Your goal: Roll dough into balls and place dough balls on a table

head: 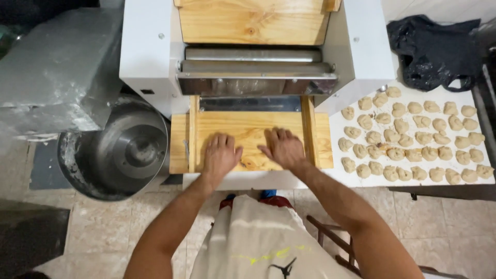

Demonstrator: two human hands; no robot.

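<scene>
My left hand (220,154) and my right hand (282,148) lie palm down, fingers spread, side by side on the wooden tray (248,125) at the front of a white dough-rolling machine (148,57). Nothing shows under or in either hand. Two metal rollers (253,61) run across the machine just beyond the tray, with a wooden chute (253,20) above them. Several small dough pieces (413,139) lie in rows on a white surface (336,170) to the right of my right hand.
A black plastic bag (434,51) lies at the back right. A round metal mixer bowl (121,150) sits low at the left beside a floury grey housing (51,67). Tiled floor (103,232) and a wooden stool frame (336,243) are below.
</scene>
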